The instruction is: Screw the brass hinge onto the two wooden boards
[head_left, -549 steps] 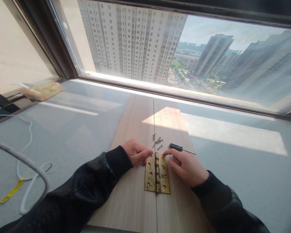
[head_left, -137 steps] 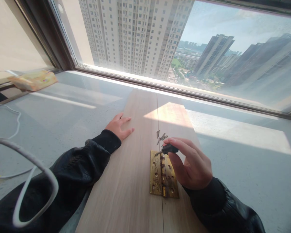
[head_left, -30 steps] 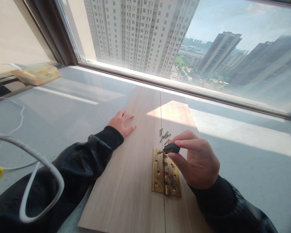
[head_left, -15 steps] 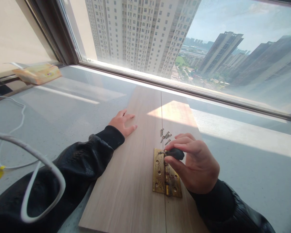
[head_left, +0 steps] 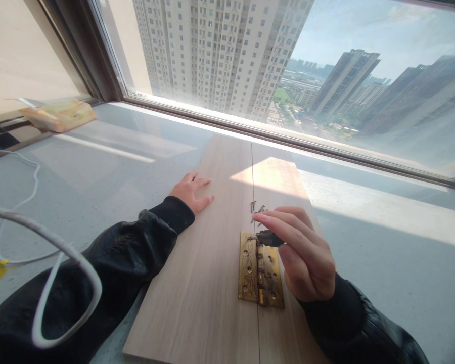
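Observation:
Under my right hand [head_left: 307,253] is a short screwdriver with a black handle [head_left: 267,237], partly hidden by my fingers. The thumb is beside the handle and my other fingers stretch out past it. The tool's tip meets the upper left hole of a worn brass hinge [head_left: 249,270]. This hinge lies unfolded across the seam between two pale wooden boards [head_left: 197,283]. Several small screws [head_left: 258,207] lie loose just beyond the hinge, some behind my fingertips. My left hand [head_left: 191,193] rests on the left board's edge, fingers spread, holding nothing.
The boards lie on a white speckled windowsill [head_left: 394,283] below a large window. A white cable [head_left: 79,263] loops over my left sleeve. An orange-yellow tissue pack [head_left: 60,115] sits at the far left corner.
My right fingers have straightened and loosened round the screwdriver handle, with the thumb drawn back from it. My left hand, the boards and the hinge have stayed in place.

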Demonstrator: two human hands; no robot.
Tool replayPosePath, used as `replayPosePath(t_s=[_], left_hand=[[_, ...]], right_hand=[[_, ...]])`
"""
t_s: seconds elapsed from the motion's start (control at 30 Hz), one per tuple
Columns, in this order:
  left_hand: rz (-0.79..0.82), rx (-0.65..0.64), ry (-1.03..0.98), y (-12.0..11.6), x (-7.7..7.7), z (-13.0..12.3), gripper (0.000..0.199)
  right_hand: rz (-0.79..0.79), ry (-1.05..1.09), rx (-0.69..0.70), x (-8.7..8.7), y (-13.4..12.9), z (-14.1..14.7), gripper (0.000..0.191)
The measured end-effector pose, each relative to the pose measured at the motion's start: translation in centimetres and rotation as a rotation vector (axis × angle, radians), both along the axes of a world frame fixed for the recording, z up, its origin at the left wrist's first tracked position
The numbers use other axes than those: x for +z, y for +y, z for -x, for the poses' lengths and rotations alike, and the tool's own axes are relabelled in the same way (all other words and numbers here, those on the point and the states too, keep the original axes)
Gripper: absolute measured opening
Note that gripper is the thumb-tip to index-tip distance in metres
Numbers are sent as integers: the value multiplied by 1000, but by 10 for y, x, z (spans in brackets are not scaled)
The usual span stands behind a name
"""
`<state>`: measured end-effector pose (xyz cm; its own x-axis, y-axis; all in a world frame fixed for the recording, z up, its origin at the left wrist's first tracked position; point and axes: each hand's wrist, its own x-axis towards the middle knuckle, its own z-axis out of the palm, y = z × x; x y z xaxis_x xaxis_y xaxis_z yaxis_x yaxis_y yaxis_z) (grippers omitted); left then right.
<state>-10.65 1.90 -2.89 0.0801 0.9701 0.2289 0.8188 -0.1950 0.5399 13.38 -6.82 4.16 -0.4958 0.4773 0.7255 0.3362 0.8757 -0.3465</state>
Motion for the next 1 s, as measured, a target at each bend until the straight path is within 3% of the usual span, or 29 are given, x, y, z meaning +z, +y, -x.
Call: replayPosePath(t_s=[0.17,0.4,0.53,0.63,0.77,1.0], left_hand=[[-2,-5,1,0,0,0,55],[15,-4,8,0,1,1,56],[12,-2,8,0,1,0,55],[-1,-2,5,-1,1,0,55],[-3,0,12,1,-1,-1,55],[-8,5,16,1,-2,0,55]], right_hand=[[76,133,-15,-3,-1,4,36],[94,271,3,-12,3,3,41],[88,261,-12,-13,1,3,36],[95,206,-19,-10,0,4,42],[52,160,66,-6,2,4,49],[304,202,116,-7,-4,2,45]])
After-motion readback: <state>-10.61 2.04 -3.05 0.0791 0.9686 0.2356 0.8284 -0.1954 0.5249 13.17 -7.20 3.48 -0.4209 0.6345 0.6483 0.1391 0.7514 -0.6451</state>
